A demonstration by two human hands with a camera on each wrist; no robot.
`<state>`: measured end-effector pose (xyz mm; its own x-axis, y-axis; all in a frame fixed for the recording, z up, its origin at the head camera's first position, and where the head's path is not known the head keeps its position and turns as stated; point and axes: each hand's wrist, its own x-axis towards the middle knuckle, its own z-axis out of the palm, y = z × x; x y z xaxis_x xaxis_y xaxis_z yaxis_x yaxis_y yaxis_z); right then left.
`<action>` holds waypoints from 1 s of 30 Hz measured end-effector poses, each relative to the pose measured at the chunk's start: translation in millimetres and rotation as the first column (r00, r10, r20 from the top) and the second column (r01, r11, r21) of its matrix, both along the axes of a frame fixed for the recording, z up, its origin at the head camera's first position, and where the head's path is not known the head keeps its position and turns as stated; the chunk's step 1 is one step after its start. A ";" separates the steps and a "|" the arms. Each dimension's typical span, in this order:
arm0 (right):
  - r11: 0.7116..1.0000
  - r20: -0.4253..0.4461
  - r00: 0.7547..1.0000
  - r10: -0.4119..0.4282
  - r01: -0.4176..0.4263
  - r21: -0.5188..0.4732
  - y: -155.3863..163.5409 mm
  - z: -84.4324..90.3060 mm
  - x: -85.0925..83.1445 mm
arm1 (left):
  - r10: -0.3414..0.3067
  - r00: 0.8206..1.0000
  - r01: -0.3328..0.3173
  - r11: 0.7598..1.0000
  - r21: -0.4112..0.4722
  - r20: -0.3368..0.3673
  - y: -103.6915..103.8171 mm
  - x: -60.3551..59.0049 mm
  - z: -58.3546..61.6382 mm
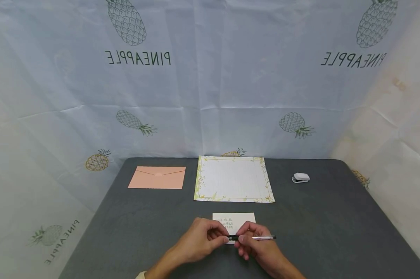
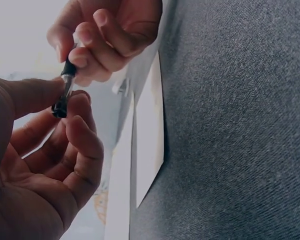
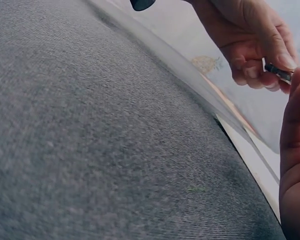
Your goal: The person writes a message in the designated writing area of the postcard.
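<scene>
**A:** So what's on the counter point(image 1: 126, 217), biggest thing first?

**B:** It's a dark grey counter with a pineapple-print cloth point(image 1: 210, 97) hanging behind it. The biggest item is a sheet of lined letter paper point(image 1: 233, 179) with a leafy green border, lying at the back in the middle. Left of it is a peach envelope point(image 1: 157, 178), flap side up. Closer in there's a small white card point(image 1: 235, 220) with some handwriting on it, partly behind the hands. Off to the right is a little white gadget point(image 1: 301, 177), can't tell what exactly.

**A:** And the pen?

**B:** The pen point(image 1: 255, 237) is slim with a clear barrel and a black end, held level just above the near edge of the card. The right hand point(image 1: 260, 248) has its fingers curled round the barrel. The left hand point(image 1: 199, 242) pinches the black end between thumb and fingertips point(image 2: 70, 107), other fingers loosely curled. The two hands are almost touching.
</scene>
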<state>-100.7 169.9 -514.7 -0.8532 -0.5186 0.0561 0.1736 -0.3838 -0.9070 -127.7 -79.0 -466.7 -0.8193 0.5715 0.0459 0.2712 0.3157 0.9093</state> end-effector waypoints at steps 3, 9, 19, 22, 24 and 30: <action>1.000 0.015 1.000 0.009 -0.009 -0.004 -0.4 -2.8 0.8 | 0.007 1.000 -0.007 1.000 -0.005 0.001 0.1 0.8 -0.4; 1.000 0.017 1.000 -0.008 0.008 -0.013 -2.9 -6.8 1.4 | 0.042 0.999 -0.042 0.999 -0.012 0.001 0.7 2.1 -0.4; 0.999 -0.021 0.999 -0.041 0.041 -0.028 -4.5 -7.7 0.4 | 0.059 0.998 -0.058 0.998 0.030 -0.037 3.6 3.9 -0.1; 0.998 -0.029 0.999 -0.034 0.032 -0.046 -4.7 -7.1 -0.1 | 0.053 0.998 -0.051 0.998 0.040 -0.040 3.8 3.6 0.4; 0.998 -0.033 0.999 -0.030 0.028 -0.050 -4.8 -6.5 0.1 | 0.049 0.998 -0.047 0.998 0.042 -0.042 3.3 3.3 0.5; 0.999 -0.019 1.000 -0.016 0.015 -0.031 -4.4 -4.8 1.8 | 0.033 0.999 -0.032 0.999 0.031 -0.023 -0.9 2.2 -0.2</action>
